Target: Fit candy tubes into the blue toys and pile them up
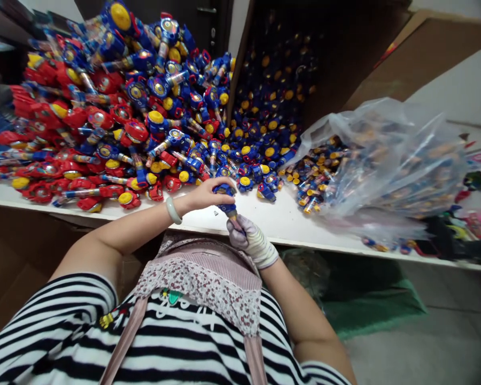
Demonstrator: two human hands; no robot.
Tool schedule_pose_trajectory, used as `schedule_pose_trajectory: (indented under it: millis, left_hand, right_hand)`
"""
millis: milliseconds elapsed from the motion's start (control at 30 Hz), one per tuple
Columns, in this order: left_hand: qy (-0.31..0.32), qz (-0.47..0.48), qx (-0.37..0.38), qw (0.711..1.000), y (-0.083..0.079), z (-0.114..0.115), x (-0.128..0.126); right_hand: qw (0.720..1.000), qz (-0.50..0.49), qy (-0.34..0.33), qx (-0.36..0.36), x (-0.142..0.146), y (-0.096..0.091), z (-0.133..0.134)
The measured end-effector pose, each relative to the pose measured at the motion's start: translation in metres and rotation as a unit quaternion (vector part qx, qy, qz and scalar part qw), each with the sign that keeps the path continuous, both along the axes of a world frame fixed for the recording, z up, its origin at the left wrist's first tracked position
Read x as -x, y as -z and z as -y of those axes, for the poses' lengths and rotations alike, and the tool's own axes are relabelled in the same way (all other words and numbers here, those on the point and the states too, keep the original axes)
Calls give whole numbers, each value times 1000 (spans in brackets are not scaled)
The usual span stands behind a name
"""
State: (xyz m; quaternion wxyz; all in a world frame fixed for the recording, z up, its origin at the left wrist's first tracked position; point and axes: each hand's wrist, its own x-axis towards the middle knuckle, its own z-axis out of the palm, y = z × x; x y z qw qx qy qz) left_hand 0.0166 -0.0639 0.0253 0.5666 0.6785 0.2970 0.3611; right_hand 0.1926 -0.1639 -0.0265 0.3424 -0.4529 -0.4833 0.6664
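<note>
My left hand [206,198], bare with a pale bangle on the wrist, is closed over the head of a blue toy [225,193] at the table's near edge. My right hand [246,235], in a white knit glove, grips the toy's lower shaft from below. Both hands hold the same toy just above my apron. Right behind it lie several more blue and yellow toys [244,182].
A big heap of red and blue toys [116,107] covers the white table [280,219] on the left. A brown box [276,91] of blue toys lies tipped open behind. A clear plastic bag [380,160] of small parts sits right. Green sacking lies below.
</note>
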Motion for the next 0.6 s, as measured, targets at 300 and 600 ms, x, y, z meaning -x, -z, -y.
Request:
schedule_pose_trajectory:
  millis: [300,600]
  left_hand:
    - [-85,-85,95,988,25,-14,-10]
    - [-264,-14,-110,958,-32,-105,35]
  right_hand:
    - [967,202,111,-113,6,13,-20]
    - [977,60,170,-111,-31,10,-61]
